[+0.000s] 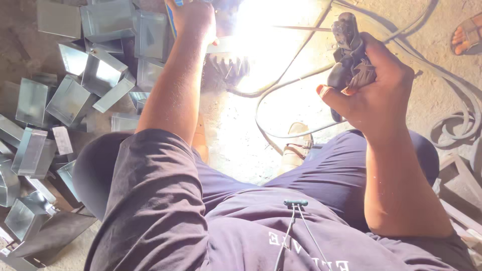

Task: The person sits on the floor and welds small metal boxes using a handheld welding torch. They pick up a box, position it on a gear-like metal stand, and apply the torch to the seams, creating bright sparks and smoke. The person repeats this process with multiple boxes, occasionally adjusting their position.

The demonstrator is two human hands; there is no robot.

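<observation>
My right hand (374, 90) grips a dark welding electrode holder (347, 50) whose tip points toward a bright white glare (266, 35) at the top centre. A cable (281, 100) loops from the holder across the floor. My left hand (193, 17) reaches forward at the top and is closed around a thin blue object (172, 20), just left of the glare. What lies inside the glare is washed out. My knees in dark purple trousers frame the view, with a sandalled foot (296, 148) between them.
Several folded sheet-metal boxes (70, 100) lie heaped on the left floor. Thick hoses or cables (452, 105) curl at the right. Another person's sandalled foot (467, 35) shows at the top right. Metal bars (459, 185) lie by my right knee.
</observation>
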